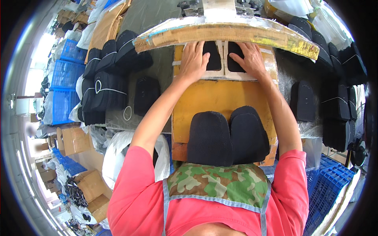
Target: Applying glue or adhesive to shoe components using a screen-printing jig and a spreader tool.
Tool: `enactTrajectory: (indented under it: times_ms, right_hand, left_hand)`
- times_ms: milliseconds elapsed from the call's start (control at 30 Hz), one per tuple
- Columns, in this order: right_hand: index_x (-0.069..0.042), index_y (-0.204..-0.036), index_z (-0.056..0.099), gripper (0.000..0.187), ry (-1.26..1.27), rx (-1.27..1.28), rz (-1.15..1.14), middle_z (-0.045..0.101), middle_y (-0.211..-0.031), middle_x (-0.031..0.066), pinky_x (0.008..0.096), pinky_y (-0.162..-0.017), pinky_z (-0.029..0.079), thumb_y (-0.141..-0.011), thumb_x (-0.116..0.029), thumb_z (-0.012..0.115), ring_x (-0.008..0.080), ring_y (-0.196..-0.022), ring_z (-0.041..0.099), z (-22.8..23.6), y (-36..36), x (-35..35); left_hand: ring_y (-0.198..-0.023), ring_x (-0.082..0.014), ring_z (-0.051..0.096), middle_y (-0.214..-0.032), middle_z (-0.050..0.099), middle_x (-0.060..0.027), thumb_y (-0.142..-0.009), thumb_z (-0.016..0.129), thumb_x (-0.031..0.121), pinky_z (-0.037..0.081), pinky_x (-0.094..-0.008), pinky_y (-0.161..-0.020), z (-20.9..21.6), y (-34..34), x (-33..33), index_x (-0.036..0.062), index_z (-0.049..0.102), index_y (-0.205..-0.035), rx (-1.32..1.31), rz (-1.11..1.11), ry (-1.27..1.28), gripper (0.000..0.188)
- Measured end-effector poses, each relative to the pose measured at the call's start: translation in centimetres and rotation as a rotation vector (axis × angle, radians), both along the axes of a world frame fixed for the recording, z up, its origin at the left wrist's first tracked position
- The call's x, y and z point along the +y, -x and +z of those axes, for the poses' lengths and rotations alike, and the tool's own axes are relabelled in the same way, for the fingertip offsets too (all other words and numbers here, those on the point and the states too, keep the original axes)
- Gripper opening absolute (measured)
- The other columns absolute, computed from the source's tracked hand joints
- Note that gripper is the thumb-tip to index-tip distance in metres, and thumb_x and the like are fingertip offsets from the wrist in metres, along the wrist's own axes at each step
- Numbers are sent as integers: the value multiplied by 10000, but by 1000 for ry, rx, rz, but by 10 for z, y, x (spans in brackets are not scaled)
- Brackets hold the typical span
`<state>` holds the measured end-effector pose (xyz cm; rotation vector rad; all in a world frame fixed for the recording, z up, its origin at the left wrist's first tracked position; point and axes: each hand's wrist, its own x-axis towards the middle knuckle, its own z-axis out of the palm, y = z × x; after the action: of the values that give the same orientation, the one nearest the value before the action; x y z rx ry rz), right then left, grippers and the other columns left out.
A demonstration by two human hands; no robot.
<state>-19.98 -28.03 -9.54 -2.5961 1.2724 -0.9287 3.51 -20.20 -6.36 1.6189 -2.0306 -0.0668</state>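
My left hand point(193, 62) lies flat with fingers stretched forward, its thumb apart, at the left edge of a black insole-shaped pad point(213, 57). My right hand point(252, 61) rests likewise on a second black pad point(235, 55), its thumb across it. Both pads sit in a pale wooden frame point(223, 63) on a yellow-brown board point(220, 98). A thick wooden slab point(228, 33) hangs over the fingertips and hides the pads' far ends. Nearer me, two black rounded fabric pads point(210, 137) point(249, 135) lie side by side on the board.
Bundles of black pads point(108, 92) tied with white bands stand on the left, and more stacks point(334, 100) on the right. A loose white ring point(127, 113) lies on the table. Blue crates point(65, 74), cardboard boxes point(76, 139) and a white bag point(118, 151) fill the left side.
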Motion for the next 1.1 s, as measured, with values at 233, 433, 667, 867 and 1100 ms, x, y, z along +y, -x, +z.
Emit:
enactTrajectory:
  times_ms: [233, 433, 667, 867, 1100]
  right_hand:
    - [-43, -1295, 544, 599, -6, 20, -17, 594, -1249, 195, 465, -1076, 326, -861, -437, 668, 348, -1234, 497, 0, -4, 3]
    - [-37, -1250, 586, 594, -187, 103, -83, 612, -1229, 213, 466, -1021, 387, -850, -470, 661, 381, -1192, 533, 3, 8, -3]
    - [-36, -1278, 559, 558, -85, 2, 27, 521, -1343, 227, 488, -1076, 331, -858, -386, 665, 416, -1270, 445, 9, -5, 7]
    - [-39, -1263, 573, 504, -74, 12, 39, 529, -1342, 223, 479, -1054, 355, -881, -362, 629, 404, -1252, 463, 15, -1, 12]
    - [-101, -1325, 546, 604, -83, 128, -26, 620, -1225, 194, 518, -1067, 293, -873, -499, 589, 359, -1194, 532, 7, -1, 11]
  left_hand:
    - [-1396, -383, 269, -1494, 313, -242, -1002, 417, 376, 192, -497, -1151, -37, 0, -27, -33, 320, -1453, -281, 33, 4, 616]
    - [-1375, -414, 298, -1460, 371, -263, -995, 425, 366, 215, -510, -1135, -22, 9, -34, -18, 356, -1430, -197, -57, -141, 584]
    - [-1314, -394, 406, -1400, 469, -229, -968, 481, 272, 342, -471, -1080, -17, -6, -31, 9, 450, -1365, -79, -168, -161, 477]
    - [-1296, -412, 416, -1402, 463, -242, -960, 483, 243, 336, -482, -1071, -6, 1, -28, 3, 432, -1385, -83, -160, -190, 491]
    - [-1141, -457, 494, -1248, 539, -258, -924, 532, 158, 374, -515, -994, -15, 5, -22, 11, 507, -1301, -78, -31, 47, 405]
